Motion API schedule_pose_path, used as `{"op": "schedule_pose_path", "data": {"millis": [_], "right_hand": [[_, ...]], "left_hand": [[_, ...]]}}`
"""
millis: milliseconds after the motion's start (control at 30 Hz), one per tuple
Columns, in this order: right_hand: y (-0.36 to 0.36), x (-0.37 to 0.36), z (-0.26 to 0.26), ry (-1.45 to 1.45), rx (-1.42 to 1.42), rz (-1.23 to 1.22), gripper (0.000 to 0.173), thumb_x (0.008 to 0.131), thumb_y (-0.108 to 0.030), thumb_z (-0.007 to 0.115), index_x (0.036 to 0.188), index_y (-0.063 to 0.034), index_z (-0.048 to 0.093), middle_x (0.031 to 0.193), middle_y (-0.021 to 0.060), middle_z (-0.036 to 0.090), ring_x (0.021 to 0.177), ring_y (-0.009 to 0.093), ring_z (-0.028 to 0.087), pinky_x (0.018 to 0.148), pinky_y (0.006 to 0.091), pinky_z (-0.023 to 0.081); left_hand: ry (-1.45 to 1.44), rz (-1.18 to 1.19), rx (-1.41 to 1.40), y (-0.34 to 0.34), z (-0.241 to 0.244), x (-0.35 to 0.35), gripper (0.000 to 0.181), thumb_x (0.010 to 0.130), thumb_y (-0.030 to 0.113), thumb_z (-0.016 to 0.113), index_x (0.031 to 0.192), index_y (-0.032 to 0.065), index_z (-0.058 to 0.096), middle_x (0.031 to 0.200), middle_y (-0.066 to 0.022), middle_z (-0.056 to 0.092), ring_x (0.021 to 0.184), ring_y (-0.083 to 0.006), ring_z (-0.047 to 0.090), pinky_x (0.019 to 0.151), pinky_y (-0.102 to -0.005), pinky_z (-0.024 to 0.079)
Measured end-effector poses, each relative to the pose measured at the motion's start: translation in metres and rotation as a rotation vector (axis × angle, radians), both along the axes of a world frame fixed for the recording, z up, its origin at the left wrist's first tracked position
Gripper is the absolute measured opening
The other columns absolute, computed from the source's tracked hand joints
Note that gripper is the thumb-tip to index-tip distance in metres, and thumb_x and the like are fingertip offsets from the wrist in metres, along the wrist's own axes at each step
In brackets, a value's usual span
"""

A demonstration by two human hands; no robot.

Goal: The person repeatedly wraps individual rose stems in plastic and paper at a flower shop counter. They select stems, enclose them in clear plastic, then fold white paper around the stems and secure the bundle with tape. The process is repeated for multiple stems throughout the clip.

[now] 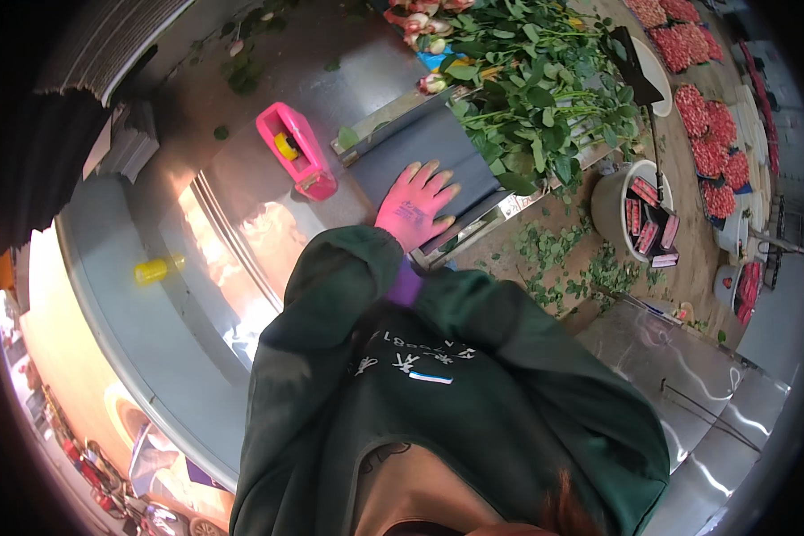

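My left hand [415, 209], in a pink glove bearing writing, lies palm down with fingers spread on a smooth dark grey sheet [419, 151]. The sheet rests in a metal-edged frame [395, 117] on the metal worktable [348, 50]. At the end of my right sleeve a purple patch [404, 285] shows, perhaps a glove; the rest of that hand is hidden behind my left forearm. A pink tape dispenser [306, 144] holding a yellow tape roll [285, 145] stands left of the frame. Leafy rose stems [536, 94] with pink-white rose heads [419, 27] lie at its far right.
A yellow roll [151, 271] lies on the grey surface at left. Stacked cardboard [130, 141] stands at far left. On the right, a white bucket [606, 208] holds pink-and-black packs, amid fallen leaves [549, 248] on the floor. Bundled pink flowers [710, 127] stand beyond; a metal table [670, 362] is nearer.
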State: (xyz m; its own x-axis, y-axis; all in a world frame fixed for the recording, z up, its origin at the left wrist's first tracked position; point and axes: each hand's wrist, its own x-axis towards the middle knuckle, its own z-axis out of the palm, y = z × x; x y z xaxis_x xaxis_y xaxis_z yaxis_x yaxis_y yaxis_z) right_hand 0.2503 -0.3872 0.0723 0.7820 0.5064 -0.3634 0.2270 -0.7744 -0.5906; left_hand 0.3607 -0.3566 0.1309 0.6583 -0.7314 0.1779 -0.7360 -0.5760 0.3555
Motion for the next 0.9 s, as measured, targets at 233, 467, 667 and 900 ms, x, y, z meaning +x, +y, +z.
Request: {"op": "schedule_pose_path", "data": {"millis": [233,467,667,900], "right_hand": [[-0.184,0.061,0.227,0.661,0.764,-0.181,0.081,0.079,-0.026,0.07,0.146,-0.0078,0.029,0.137,0.0117,0.044,0.109,0.02,0.05,0.092,0.0353,0.044],[-0.26,0.179,0.17,0.252,-0.105,0.044,0.048,0.073,-0.024,0.068,0.113,-0.0023,0.053,0.102,0.0189,0.064,0.092,0.036,0.063,0.078,0.0432,0.05],[-0.262,0.219,0.108,0.239,-0.393,0.422,0.043,0.071,-0.02,0.066,0.108,-0.0033,0.055,0.104,0.0194,0.061,0.1,0.037,0.062,0.078,0.0464,0.051],[-0.246,0.223,0.069,0.059,-0.376,0.53,0.039,0.072,-0.027,0.067,0.106,-0.0083,0.062,0.096,0.016,0.067,0.091,0.036,0.065,0.077,0.0477,0.052]], "left_hand": [[0.019,0.018,0.068,0.0,0.003,0.001,0.054,0.079,0.04,0.067,0.125,0.015,0.055,0.132,-0.0072,0.051,0.131,-0.0291,0.039,0.111,-0.046,0.028],[0.086,-0.025,0.12,-0.006,0.013,0.006,0.053,0.08,0.037,0.066,0.127,0.0142,0.055,0.132,-0.0096,0.05,0.131,-0.0317,0.039,0.11,-0.0489,0.029],[0.154,0.01,0.165,-0.008,0.018,0.005,0.054,0.079,0.037,0.068,0.126,0.0141,0.055,0.133,-0.0097,0.049,0.131,-0.0315,0.039,0.11,-0.0498,0.029],[0.12,0.033,0.124,-0.007,0.018,0.003,0.053,0.079,0.037,0.065,0.125,0.0142,0.053,0.132,-0.0081,0.05,0.13,-0.0296,0.039,0.109,-0.0475,0.03]]}}
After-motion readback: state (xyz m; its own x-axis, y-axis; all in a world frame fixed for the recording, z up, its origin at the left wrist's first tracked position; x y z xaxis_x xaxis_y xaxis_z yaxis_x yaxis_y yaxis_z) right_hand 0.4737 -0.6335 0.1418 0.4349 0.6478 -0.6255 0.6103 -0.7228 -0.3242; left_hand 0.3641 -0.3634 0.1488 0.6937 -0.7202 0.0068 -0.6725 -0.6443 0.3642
